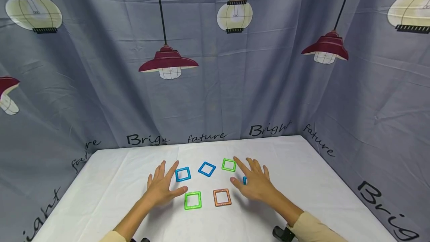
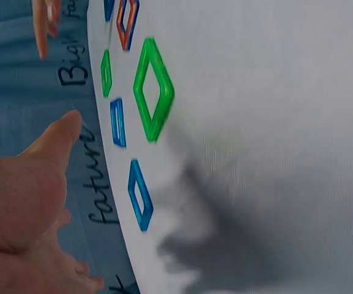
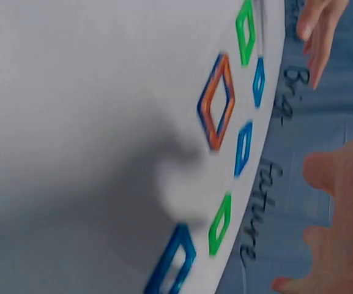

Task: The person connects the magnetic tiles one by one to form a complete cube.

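Observation:
Several hollow square plastic frames lie flat on a white-covered table. My left hand (image 1: 161,189) hovers above the table with spread fingers, beside a blue frame (image 1: 183,180); its thumb points over a green frame (image 1: 186,201). My right hand (image 1: 255,184), fingers also spread, hovers at the right and partly hides another blue frame (image 1: 244,180). Close to its index fingertip lies a second green frame (image 1: 228,170). Between the hands are an orange frame (image 1: 215,198) and a tilted blue frame (image 1: 203,173). In both wrist views the hands hold nothing and cast shadows below.
The white table (image 1: 285,160) has its far edge against a grey-blue curtain (image 1: 208,104) printed with lamps and lettering. The curtain also hangs along both sides. A black wrist-worn device (image 1: 283,233) sits at the right sleeve.

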`<state>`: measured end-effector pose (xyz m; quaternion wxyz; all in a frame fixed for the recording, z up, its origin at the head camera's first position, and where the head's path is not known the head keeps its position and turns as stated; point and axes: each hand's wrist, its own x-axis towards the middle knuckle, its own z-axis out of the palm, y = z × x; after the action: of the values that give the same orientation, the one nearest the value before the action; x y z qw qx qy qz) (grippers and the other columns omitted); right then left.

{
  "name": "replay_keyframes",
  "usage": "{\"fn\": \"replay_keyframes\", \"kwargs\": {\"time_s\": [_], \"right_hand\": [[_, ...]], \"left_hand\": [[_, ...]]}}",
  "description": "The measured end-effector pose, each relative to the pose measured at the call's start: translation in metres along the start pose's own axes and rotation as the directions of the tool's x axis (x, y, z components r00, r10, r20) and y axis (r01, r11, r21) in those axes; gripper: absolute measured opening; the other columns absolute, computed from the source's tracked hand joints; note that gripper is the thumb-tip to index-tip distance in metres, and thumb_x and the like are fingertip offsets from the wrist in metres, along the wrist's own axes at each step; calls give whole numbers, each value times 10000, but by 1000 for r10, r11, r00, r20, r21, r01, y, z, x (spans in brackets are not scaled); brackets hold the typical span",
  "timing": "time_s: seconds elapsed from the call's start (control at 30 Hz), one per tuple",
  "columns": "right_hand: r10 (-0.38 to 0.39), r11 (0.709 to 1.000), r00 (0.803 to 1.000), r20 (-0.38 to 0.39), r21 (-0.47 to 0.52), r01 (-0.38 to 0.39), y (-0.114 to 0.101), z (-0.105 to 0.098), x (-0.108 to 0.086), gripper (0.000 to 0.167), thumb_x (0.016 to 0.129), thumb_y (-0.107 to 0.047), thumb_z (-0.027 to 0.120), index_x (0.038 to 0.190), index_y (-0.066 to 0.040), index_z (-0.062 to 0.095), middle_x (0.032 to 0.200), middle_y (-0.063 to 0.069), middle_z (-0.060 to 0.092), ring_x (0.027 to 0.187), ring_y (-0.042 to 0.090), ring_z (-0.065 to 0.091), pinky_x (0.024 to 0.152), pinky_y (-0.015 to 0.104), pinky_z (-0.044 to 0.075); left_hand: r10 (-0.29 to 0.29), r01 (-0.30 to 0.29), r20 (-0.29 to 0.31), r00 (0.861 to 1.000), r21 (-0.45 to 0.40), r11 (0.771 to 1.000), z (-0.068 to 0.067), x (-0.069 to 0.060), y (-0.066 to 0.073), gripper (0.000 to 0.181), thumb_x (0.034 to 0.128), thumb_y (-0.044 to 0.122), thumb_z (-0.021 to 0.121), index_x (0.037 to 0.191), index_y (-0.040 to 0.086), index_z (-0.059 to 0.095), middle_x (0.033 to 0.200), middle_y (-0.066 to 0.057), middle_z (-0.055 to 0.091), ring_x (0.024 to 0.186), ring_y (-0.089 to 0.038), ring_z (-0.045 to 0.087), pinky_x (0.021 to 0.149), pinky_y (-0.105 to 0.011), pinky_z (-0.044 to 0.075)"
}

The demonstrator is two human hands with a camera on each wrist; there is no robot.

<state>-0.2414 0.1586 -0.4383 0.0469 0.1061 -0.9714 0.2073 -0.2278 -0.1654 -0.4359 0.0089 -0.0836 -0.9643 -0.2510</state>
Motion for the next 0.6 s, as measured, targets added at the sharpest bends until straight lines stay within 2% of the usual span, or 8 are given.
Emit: {"fn": "replay_keyframes", "kwargs": {"time_s": [0.1, 0.17, 0.27, 0.37, 0.47, 0.6], "right_hand": [[-25, 997, 998, 58, 78, 20, -12, 3, -4, 742, 928, -471, 682, 1573, -251, 388, 1547, 254, 405, 1430, 502, 365, 1160, 720, 232], [-53, 988, 996, 77, 147, 41, -17, 5, -7, 759, 903, -423, 738, 1557, -202, 423, 1512, 251, 456, 1394, 484, 425, 1137, 684, 320], [-83, 974, 994, 65, 216, 67, -23, 8, -7, 716, 877, -354, 790, 1483, -83, 520, 1424, 230, 561, 1324, 445, 522, 1079, 627, 434], [-83, 966, 996, 30, 247, 73, -26, 10, -6, 587, 842, -271, 829, 1333, -7, 643, 1286, 200, 661, 1219, 394, 608, 1015, 569, 502], [-80, 964, 997, 16, 257, 73, -26, 12, -5, 488, 782, -189, 869, 1202, -10, 699, 1153, 147, 706, 1083, 334, 654, 921, 512, 547], [-76, 954, 996, 54, 294, 57, -28, 15, -5, 551, 691, -108, 915, 1187, -49, 680, 1101, 113, 704, 1031, 301, 642, 878, 469, 544]], "left_hand": [[29, -27, 54, 998, -44, 999, 7, -3, 8, 964, 821, 471, 818, 1590, 147, 335, 1612, -363, 180, 1493, -535, 189, 1158, -768, 128], [43, -36, 88, 995, -82, 996, 12, -5, 12, 983, 799, 443, 847, 1585, 134, 343, 1600, -375, 201, 1487, -543, 206, 1165, -751, 155], [58, -43, 120, 991, -128, 991, 18, -6, 15, 1017, 759, 391, 890, 1580, 133, 350, 1581, -386, 239, 1461, -575, 241, 1145, -747, 223], [66, -43, 143, 988, -157, 987, 23, -9, 17, 1051, 712, 352, 927, 1576, 149, 363, 1571, -383, 273, 1437, -593, 279, 1104, -755, 292], [80, -53, 159, 984, -165, 985, 25, -10, 19, 1047, 687, 319, 940, 1560, 147, 389, 1565, -354, 323, 1411, -579, 343, 1076, -745, 342], [112, -87, 143, 983, -169, 982, 29, -10, 20, 994, 656, 258, 944, 1507, 95, 458, 1511, -264, 470, 1337, -523, 475, 1077, -680, 398]]}}
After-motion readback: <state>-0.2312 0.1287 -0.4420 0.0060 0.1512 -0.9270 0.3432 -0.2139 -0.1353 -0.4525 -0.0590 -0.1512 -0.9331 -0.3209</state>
